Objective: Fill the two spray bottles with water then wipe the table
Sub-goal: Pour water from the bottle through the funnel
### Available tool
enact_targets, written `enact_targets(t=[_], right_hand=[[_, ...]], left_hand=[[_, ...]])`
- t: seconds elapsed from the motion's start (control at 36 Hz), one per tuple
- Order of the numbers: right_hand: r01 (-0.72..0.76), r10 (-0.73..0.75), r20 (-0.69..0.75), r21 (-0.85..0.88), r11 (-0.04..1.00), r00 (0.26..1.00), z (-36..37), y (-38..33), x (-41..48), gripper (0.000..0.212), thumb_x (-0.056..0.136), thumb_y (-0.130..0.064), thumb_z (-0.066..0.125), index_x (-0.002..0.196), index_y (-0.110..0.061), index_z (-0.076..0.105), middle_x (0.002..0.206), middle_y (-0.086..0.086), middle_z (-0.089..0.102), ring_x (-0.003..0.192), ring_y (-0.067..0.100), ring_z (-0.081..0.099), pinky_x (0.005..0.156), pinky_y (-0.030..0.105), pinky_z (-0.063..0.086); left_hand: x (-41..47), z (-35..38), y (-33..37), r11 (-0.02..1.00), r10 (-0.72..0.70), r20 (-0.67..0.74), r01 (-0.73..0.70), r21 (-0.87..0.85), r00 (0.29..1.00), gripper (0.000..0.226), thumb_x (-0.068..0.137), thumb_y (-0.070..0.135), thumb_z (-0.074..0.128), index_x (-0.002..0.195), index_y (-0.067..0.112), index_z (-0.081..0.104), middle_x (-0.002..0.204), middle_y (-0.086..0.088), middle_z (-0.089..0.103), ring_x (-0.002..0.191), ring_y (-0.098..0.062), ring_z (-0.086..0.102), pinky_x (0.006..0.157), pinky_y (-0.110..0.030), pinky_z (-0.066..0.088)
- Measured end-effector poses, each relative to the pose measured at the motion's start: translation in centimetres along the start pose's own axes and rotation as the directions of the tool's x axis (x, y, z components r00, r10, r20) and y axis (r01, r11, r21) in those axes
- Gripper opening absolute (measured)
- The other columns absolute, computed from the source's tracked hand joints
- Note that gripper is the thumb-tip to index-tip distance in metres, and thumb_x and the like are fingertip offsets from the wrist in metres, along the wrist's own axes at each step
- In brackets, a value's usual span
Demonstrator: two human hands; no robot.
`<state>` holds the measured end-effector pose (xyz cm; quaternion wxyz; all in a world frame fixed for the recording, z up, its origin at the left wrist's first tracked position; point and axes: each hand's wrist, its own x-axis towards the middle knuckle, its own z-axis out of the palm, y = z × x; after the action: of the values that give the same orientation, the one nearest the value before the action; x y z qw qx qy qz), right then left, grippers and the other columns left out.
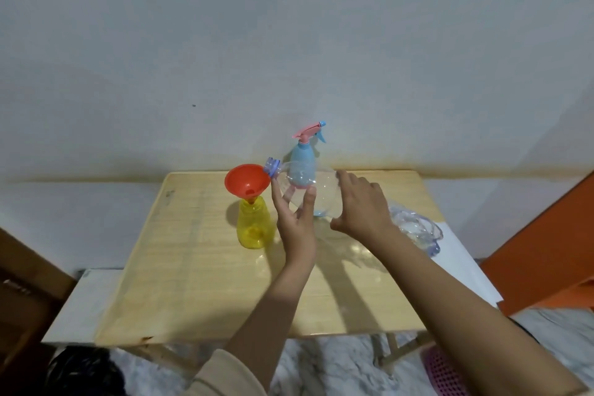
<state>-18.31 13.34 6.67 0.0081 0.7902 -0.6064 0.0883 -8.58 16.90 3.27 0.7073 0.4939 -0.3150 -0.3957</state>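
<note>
The clear bottle [324, 193] lies sideways — left hand [294, 219] grips near its neck, right hand [360, 206] clasps its base — mouth seemingly touching the red funnel [246, 183] atop the yellow spray bottle [254, 225].

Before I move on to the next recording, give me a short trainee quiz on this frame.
1. True or false: the red plastic funnel sits in the neck of the translucent yellow spray bottle.
2. What do the left hand and the right hand hold between them? A: a folded cloth. B: the clear plastic water bottle, tipped with its mouth at the funnel's rim. C: a sponge.
3. Which spray bottle has the pink trigger head on it?

Key: 1 true; 2 B; 3 the light blue spray bottle standing behind the hands.
</note>
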Motion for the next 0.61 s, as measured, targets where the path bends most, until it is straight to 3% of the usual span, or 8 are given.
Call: enact_targets(t=[0.08,0.17,0.33,0.39,0.47,0.56,0.61], right_hand=[[-0.006,0.007,0.01,-0.072,0.997,1.0,-0.4,-0.1,0.1,0.066,0.068,-0.026,0.072,0.122,-0.014,0.037,0.115,0.002,0.053,0.105,0.026,0.051,0.084,0.033,0.035],[-0.007,0.01,0.022,-0.12,0.993,1.0,-0.6,-0.3,0.3,0.067,0.067,-0.023,0.073,0.122,-0.014,0.036,0.117,0.003,0.053,0.106,0.025,0.051,0.086,0.033,0.036],[-0.023,0.031,0.049,-0.168,0.985,0.998,-0.9,-0.8,0.5,0.068,0.068,-0.022,0.075,0.121,-0.014,0.034,0.116,0.003,0.053,0.107,0.025,0.051,0.088,0.033,0.036],[-0.03,0.04,0.057,-0.173,0.984,0.998,-1.1,-1.0,0.6,0.069,0.068,-0.023,0.076,0.122,-0.013,0.033,0.117,0.003,0.053,0.109,0.025,0.051,0.089,0.033,0.037],[-0.033,0.047,0.069,-0.19,0.981,0.996,-1.3,-1.1,0.8,0.072,0.068,-0.024,0.077,0.124,-0.013,0.033,0.117,0.003,0.053,0.11,0.025,0.051,0.09,0.033,0.037],[-0.034,0.053,0.082,-0.211,0.977,0.995,-1.4,-1.4,1.0,0.071,0.069,-0.022,0.076,0.124,-0.013,0.033,0.117,0.004,0.053,0.11,0.025,0.051,0.089,0.033,0.037],[-0.034,0.055,0.087,-0.223,0.974,0.995,-1.5,-1.5,1.1,0.07,0.07,-0.02,0.075,0.125,-0.013,0.033,0.117,0.004,0.053,0.11,0.025,0.051,0.088,0.032,0.036]], left_hand=[[0.0,0.2,-0.1,0.997,-0.067,-0.02,0.066,-0.035,0.998,0.065,0.083,0.039,0.065,0.135,0.046,0.027,0.123,-0.001,0.057,0.112,-0.031,0.061,0.089,-0.044,0.05],[0.3,0.2,-0.4,0.988,-0.138,-0.023,0.135,-0.076,0.99,0.071,0.077,0.05,0.068,0.134,0.05,0.026,0.126,-0.005,0.057,0.114,-0.046,0.054,0.082,-0.041,0.045],[0.7,0.5,-0.5,0.973,-0.185,-0.004,0.182,-0.14,0.983,0.068,0.094,0.025,0.055,0.148,0.035,0.015,0.135,-0.009,0.05,0.107,-0.039,0.06,0.08,-0.034,0.046],[0.7,0.7,-0.3,0.969,-0.201,0.004,0.2,-0.149,0.98,0.071,0.094,0.025,0.054,0.149,0.035,0.01,0.133,-0.005,0.05,0.116,-0.046,0.052,0.085,-0.044,0.048],[0.7,0.9,0.0,0.963,-0.229,0.013,0.228,-0.144,0.973,0.072,0.094,0.027,0.053,0.15,0.034,0.007,0.14,-0.007,0.045,0.121,-0.047,0.048,0.099,-0.057,0.039],[0.8,0.7,-0.1,0.959,-0.241,0.006,0.239,-0.155,0.971,0.072,0.095,0.026,0.052,0.149,0.034,0.006,0.139,-0.007,0.045,0.12,-0.046,0.049,0.101,-0.052,0.04],[0.9,0.6,-0.2,0.959,-0.241,-0.001,0.237,-0.156,0.971,0.072,0.095,0.026,0.051,0.149,0.034,0.004,0.139,-0.006,0.045,0.117,-0.034,0.057,0.102,-0.045,0.044]])
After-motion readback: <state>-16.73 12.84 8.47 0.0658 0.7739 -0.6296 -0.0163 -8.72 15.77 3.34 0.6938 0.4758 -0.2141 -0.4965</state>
